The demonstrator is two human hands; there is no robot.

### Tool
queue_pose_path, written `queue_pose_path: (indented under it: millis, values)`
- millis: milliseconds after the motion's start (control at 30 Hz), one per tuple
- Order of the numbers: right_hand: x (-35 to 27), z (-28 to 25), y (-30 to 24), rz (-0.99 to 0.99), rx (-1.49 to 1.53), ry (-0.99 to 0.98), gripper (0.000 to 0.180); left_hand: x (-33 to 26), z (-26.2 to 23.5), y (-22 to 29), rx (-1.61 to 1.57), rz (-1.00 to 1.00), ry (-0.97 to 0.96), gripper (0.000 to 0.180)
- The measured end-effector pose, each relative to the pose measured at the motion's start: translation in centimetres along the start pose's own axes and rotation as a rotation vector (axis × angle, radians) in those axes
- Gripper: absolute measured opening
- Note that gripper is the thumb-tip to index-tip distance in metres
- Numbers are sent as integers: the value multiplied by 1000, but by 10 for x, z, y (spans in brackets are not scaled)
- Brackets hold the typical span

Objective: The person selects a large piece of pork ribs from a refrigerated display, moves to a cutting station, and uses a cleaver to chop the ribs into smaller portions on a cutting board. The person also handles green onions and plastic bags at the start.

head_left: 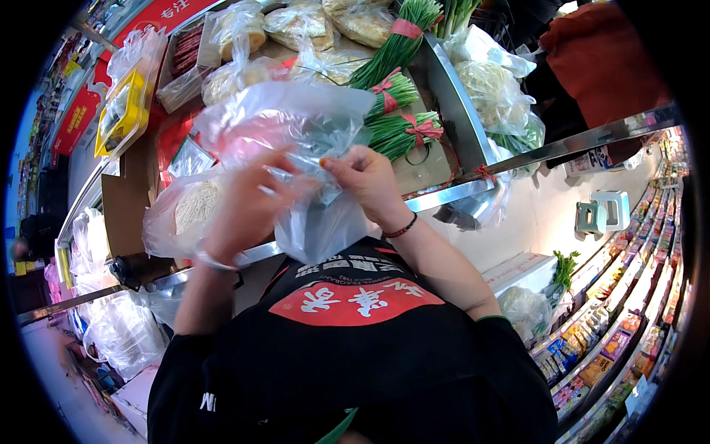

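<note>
The fingers of the right hand are curled and pinch the upper edge of a clear plastic bag, thumb and fingertips pressed together on the film. The left hand sits inside or behind the same bag, blurred and veiled by the plastic; its fingers look bent into the film, but whether they truly grip it cannot be told. The bag is held up in the air in front of the person's chest, above the near edge of a display counter with a metal rim. A thin dark bracelet circles the right wrist. Below the bag hangs a black apron with a red panel. Just behind the left hand, near the counter's front left corner, 1 bag of pale noodles lies partly hidden. At the counter's right edge lie 3 bundles of green chives tied with red bands, with the top one cut off by the frame. Along the far edge sit about 5 bags of pale food; their count is uncertain because they overlap. At the left edge stands 1 yellow tray. Beyond the right rim rests 1 bag of bean sprouts.
</note>
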State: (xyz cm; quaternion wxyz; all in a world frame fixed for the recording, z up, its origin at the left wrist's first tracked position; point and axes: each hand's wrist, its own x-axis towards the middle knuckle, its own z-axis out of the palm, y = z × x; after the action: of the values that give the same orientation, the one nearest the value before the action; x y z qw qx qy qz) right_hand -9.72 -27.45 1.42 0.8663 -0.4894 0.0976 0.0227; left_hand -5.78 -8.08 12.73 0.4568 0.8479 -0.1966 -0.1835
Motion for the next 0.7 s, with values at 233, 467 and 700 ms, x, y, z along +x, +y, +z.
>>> queue_pose_path:
  millis: [233,467,700]
  values:
    - [-6,-10,-9,75,-157,-38,21,24,47,-58,-509,-95,58,23]
    - [4,-68,-11,41,-12,224,19,20,1,-55,-566,-126,140,24]
    - [20,-68,-61,115,463,116,6,10,-62,-150,380,25,392,15]
